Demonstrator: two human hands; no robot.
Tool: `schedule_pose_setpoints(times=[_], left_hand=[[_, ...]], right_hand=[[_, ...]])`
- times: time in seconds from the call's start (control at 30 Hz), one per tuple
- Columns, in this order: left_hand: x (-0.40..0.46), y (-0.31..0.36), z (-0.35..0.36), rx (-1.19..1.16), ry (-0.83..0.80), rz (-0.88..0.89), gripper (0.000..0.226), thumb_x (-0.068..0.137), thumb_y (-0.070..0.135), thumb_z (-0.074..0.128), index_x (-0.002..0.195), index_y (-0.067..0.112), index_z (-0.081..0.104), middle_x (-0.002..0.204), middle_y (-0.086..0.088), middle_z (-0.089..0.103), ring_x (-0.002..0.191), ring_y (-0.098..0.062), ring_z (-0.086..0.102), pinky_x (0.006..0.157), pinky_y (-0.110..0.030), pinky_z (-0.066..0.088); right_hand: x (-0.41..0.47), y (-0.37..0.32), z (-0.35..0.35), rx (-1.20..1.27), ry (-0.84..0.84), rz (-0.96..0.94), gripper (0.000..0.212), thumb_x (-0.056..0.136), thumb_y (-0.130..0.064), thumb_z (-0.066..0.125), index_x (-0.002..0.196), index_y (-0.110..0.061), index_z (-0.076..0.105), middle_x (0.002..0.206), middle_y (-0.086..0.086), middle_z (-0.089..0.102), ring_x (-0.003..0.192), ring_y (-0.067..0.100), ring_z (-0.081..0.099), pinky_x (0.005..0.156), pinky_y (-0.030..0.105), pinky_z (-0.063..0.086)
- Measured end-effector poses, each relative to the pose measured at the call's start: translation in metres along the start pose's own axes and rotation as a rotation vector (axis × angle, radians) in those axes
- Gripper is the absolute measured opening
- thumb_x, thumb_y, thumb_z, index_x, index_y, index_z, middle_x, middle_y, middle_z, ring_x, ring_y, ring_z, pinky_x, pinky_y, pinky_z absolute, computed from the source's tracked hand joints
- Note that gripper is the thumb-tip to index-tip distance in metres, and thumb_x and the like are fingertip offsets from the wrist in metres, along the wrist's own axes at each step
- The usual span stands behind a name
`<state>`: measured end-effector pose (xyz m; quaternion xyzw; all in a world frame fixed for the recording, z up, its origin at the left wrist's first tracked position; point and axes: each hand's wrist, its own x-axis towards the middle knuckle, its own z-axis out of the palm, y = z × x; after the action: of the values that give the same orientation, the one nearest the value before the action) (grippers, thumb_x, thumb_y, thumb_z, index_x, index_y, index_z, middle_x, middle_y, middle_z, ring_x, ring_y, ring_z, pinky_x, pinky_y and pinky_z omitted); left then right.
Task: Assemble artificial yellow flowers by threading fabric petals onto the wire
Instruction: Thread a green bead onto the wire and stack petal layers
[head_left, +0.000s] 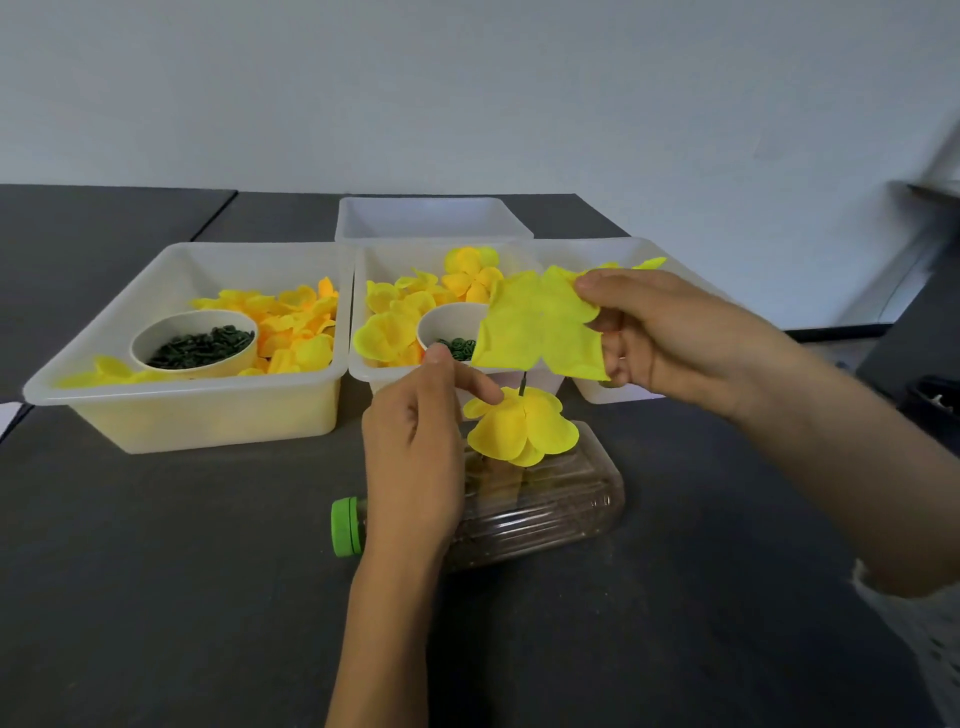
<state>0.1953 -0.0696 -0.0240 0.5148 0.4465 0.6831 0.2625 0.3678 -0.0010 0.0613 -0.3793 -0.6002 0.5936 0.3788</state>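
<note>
**Petal Threading Station: Container Layout and Hand Status**

The left tray (182, 358) holds yellow-orange petals (298, 327) and a paper cup (195, 345) of dark green parts. The centre tray (374, 374) holds yellow petals (389, 332) and a second cup (447, 325) with green parts. A rear tray (434, 218) sits behind it. A clear bottle (545, 499) with a green cap (345, 527) lies on the dark table (156, 571).

The right hand (670, 338) pinches a flat yellow fabric petal (540, 325) above the wire (522, 384). A threaded flower (522, 426) sits on the wire over the bottle. The left hand (415, 447) touches that flower with one finger, its other fingers loosely curled and holding nothing.
</note>
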Motion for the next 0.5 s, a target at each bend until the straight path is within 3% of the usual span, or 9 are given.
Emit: schedule_pose_setpoints(times=[0.13,0.3,0.43,0.5], left_hand=[[-0.001,0.003,0.002,-0.070,-0.025,-0.024,0.053,0.104,0.034,0.032,0.069,0.016,0.067,0.042,0.020,0.043,0.044,0.001,0.042,0.049,-0.004,0.032],[0.004,0.005,0.003,-0.073,-0.006,-0.054,0.035,0.094,0.033,0.050,0.062,0.021,0.060,0.050,0.000,0.036,0.055,-0.008,0.035,0.053,-0.021,0.029],[0.009,0.002,0.002,-0.164,0.000,-0.137,0.047,0.102,0.018,0.050,0.056,0.028,0.055,0.047,0.013,0.037,0.050,-0.003,0.030,0.050,-0.018,0.027],[0.011,0.002,0.002,-0.179,0.004,-0.128,0.046,0.102,0.013,0.048,0.058,0.023,0.055,0.047,0.014,0.039,0.048,-0.001,0.035,0.050,-0.018,0.028]], right_hand=[[0.004,0.013,0.009,-0.031,0.073,0.034,0.022,0.097,-0.021,0.052,0.077,-0.015,0.057,0.059,0.000,0.059,0.040,0.013,0.050,0.040,0.020,0.038],[-0.003,0.022,0.012,-0.053,0.098,0.000,0.022,0.098,-0.022,0.051,0.078,-0.015,0.056,0.066,0.001,0.061,0.045,0.016,0.053,0.041,0.024,0.040],[-0.008,0.023,0.010,-0.175,0.063,-0.037,0.028,0.098,-0.022,0.050,0.072,-0.019,0.061,0.071,0.005,0.063,0.047,0.019,0.052,0.041,0.025,0.039],[-0.008,0.020,0.008,-0.263,0.070,-0.052,0.027,0.099,-0.024,0.048,0.076,-0.016,0.060,0.072,0.007,0.064,0.047,0.019,0.049,0.041,0.025,0.038]])
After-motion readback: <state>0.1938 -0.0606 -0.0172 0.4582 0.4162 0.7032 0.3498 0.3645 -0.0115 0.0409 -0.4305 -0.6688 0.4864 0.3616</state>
